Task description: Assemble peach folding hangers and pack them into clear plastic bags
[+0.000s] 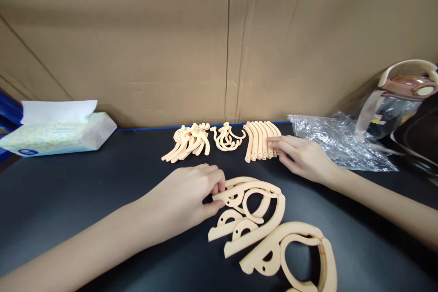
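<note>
Beige parts that look like folding clothes hangers lie on a black table. My left hand (193, 196), thumb and fingers closed, pinches the left end of a folded hanger (255, 187) in the stack at front centre. Another folded hanger (290, 232) lies nearer to me, cut off by the bottom edge. Over at the back, my right hand (304, 155) stretches its fingertips onto the right end of a neat row of curved strips (259, 141). Its thumb is apart from the fingers, and I see no part lifted.
Left of the strips lie a small pile of hooks (226, 138) and a heap of curved arms (188, 142). A tissue pack (58, 132) sits at the left. Clear plastic wrap (342, 141) and a water bottle (393, 105) are at right. Cardboard (153, 45) walls the back.
</note>
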Demonstrator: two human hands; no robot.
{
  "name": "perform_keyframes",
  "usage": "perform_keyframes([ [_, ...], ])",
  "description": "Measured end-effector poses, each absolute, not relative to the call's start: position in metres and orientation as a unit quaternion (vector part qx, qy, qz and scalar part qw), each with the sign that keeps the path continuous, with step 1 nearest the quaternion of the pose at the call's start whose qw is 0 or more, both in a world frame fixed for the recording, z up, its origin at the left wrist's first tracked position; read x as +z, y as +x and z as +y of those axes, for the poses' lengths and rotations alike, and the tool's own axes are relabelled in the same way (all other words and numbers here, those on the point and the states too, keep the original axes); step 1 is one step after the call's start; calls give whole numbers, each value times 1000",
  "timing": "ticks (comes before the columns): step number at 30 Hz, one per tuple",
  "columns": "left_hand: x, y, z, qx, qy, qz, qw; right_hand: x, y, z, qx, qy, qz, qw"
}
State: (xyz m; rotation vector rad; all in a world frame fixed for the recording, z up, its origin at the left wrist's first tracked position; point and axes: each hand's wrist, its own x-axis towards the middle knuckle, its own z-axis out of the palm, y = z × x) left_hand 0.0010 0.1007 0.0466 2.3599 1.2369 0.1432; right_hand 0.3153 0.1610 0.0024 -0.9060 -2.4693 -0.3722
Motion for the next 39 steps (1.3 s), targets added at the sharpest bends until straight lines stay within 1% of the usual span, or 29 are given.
perform_keyframes([
  [6,50,2,102,123,827,470,281,23,290,131,-31,-328,-910,252],
  [9,51,8,104,175,794,484,325,32,272,118,85,-335,-909,231],
  [12,49,20,106,252,741,488,385,37,259,117,202,-359,-884,222],
  [14,48,27,109,305,696,495,422,41,253,120,264,-380,-852,244],
  [16,49,32,114,340,657,501,450,46,250,125,299,-399,-822,274],
  [18,51,32,119,362,630,503,468,53,249,132,285,-412,-812,298],
  [19,53,31,122,371,621,503,473,57,250,136,257,-420,-816,303],
  [21,58,29,127,383,610,504,477,63,252,144,155,-436,-835,298],
  [23,60,29,131,381,610,506,477,68,253,151,14,-428,-864,265],
  [25,61,30,133,372,621,509,466,71,251,155,-96,-392,-889,217],
  [26,61,32,134,369,630,510,454,72,249,157,-122,-373,-899,194],
  [28,61,35,135,363,654,513,420,72,245,159,-125,-351,-913,168],
  [33,60,45,129,331,715,541,295,64,241,165,-43,-354,-918,175],
  [36,64,52,121,301,731,574,212,62,246,174,40,-365,-909,195],
  [39,72,46,124,285,729,606,145,65,260,183,136,-391,-879,236],
])
